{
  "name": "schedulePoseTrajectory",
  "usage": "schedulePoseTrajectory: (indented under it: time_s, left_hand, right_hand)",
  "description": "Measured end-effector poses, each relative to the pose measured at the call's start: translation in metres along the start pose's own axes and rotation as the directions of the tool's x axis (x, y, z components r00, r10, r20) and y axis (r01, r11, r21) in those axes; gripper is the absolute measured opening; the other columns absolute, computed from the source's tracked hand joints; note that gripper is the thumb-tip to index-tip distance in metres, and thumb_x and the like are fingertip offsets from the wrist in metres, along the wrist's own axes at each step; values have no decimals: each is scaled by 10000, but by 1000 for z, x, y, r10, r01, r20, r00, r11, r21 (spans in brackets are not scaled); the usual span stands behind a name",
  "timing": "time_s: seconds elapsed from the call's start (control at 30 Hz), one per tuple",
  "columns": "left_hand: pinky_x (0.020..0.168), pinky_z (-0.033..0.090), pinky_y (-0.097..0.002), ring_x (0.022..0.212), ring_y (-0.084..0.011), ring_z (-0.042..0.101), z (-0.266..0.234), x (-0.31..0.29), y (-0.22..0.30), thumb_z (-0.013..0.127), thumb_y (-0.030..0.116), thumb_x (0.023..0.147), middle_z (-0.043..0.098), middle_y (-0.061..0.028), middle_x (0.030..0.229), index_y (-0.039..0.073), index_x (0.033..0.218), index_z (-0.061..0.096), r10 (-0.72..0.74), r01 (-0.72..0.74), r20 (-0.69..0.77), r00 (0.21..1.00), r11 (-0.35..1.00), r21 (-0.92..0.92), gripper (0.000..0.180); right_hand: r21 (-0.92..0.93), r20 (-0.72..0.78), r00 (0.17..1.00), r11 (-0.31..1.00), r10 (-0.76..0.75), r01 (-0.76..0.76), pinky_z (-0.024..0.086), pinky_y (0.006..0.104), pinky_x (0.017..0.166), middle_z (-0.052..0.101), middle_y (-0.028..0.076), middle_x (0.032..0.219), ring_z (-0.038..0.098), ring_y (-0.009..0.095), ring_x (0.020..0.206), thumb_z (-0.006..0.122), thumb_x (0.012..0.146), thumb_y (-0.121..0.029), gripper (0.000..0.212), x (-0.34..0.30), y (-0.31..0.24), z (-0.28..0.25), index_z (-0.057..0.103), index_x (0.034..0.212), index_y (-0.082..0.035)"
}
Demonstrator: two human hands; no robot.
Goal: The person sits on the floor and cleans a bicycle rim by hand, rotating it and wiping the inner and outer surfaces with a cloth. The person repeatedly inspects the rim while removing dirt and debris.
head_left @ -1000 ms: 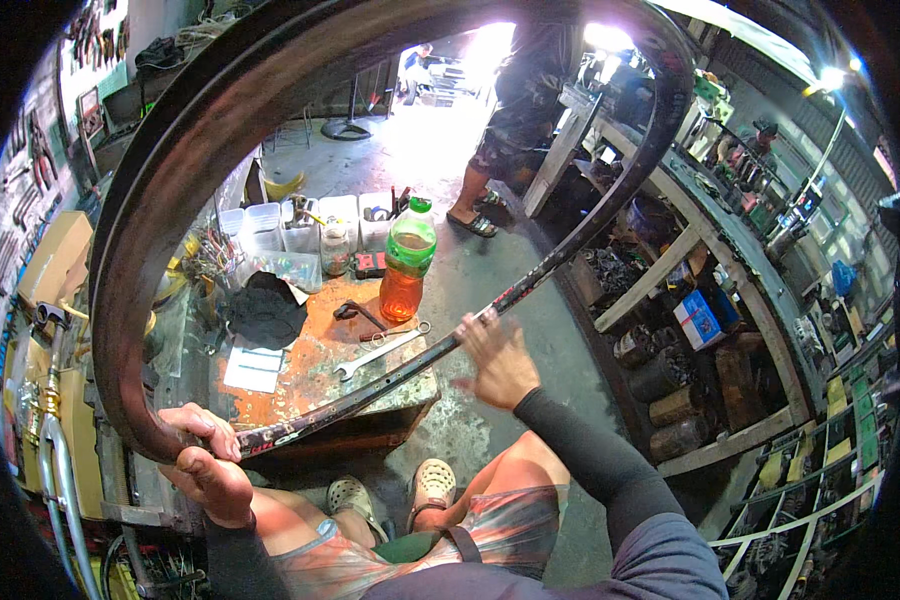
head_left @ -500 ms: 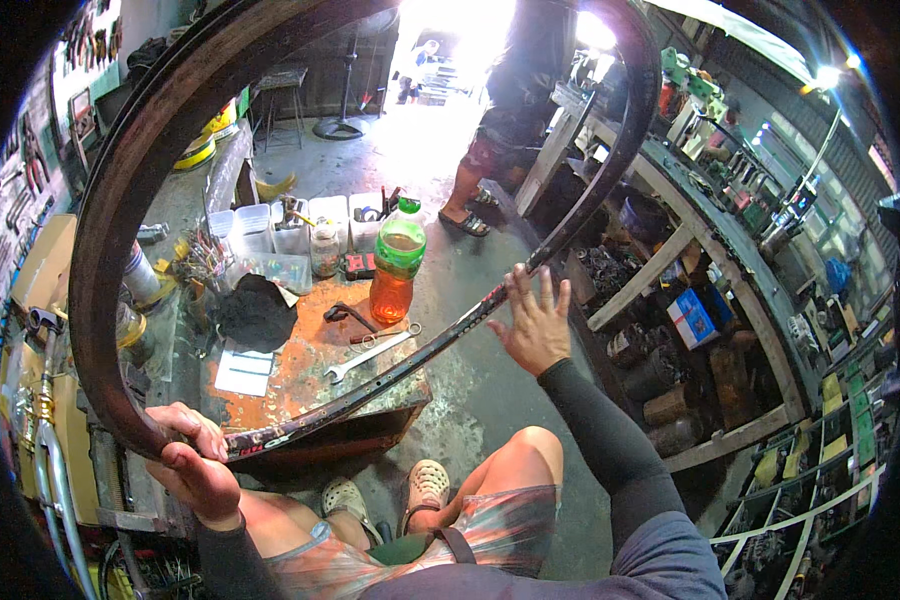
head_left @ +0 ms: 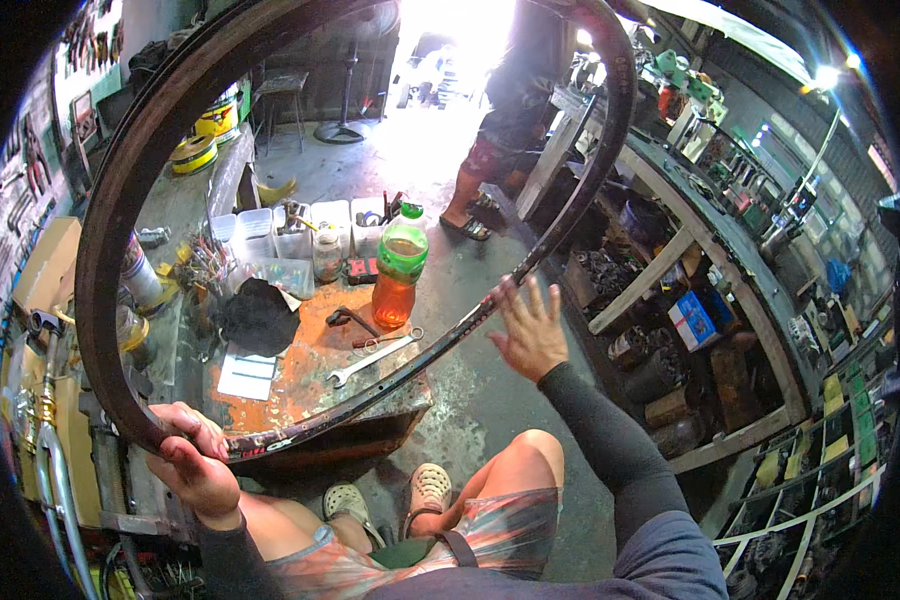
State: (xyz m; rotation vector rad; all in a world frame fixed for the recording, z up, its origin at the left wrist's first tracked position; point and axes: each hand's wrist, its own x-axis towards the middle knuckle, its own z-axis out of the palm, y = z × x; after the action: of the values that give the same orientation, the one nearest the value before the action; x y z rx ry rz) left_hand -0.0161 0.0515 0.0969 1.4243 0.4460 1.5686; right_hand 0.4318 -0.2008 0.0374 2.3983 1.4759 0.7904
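Overhead, rim (head_left: pixel 120 240) cut off; left hand (head_left: pixel 192 462) grips it, right hand (head_left: pixel 528 330) spread, perhaps touching.

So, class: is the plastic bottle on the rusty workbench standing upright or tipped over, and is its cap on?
Upright and capped. The bottle stands on its base on the workbench, green cap on top, orange liquid filling its lower half.

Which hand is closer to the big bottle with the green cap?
Right. The right hand is open beside the tyre, just right of the bottle. The left hand grips the tyre's lower edge, far down-left of the bottle.
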Motion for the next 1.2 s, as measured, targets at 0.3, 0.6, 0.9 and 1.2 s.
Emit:
schedulePoseTrajectory:
  time_s: [0.3,0.6,0.9,1.2]
  left_hand:
    - [493,376,-267,538,-92,442,2,1,3,611,783,1048,429,24,675,90,1029,518,15,-15,4,1000,1000,-13,699]
    - [477,383,-253,511,-90,422,-6,1,-4,557,780,1078,431,10,684,95,994,531,-16,15,-111,994,1000,-8,691]
    - [476,390,-265,499,-100,426,-4,-6,-6,530,768,1095,428,2,662,94,1004,525,49,-51,-72,996,999,-19,680]
    - [493,396,-257,513,-106,438,-13,-8,-9,481,737,1128,427,-2,672,102,1038,509,58,-59,-30,998,996,-62,641]
  right_hand:
    - [467,116,991,884,-61,0,205,701,1345,402,222,1767,280,441,1682,678,1019,-663,949,-21,-162,-17,491,1665,7]
    - [922,-71,997,378,-40,81,233,700,1319,476,249,1723,369,463,1645,826,913,-437,947,-37,-340,-139,469,1663,19]
    - [887,137,979,459,-151,-53,260,698,1300,460,258,1709,369,472,1626,846,881,-360,970,-24,-307,-143,436,1674,16]
    - [849,31,999,528,-9,-22,226,712,1309,485,206,1705,348,443,1636,798,889,-335,898,-33,-325,-138,472,1665,-23]
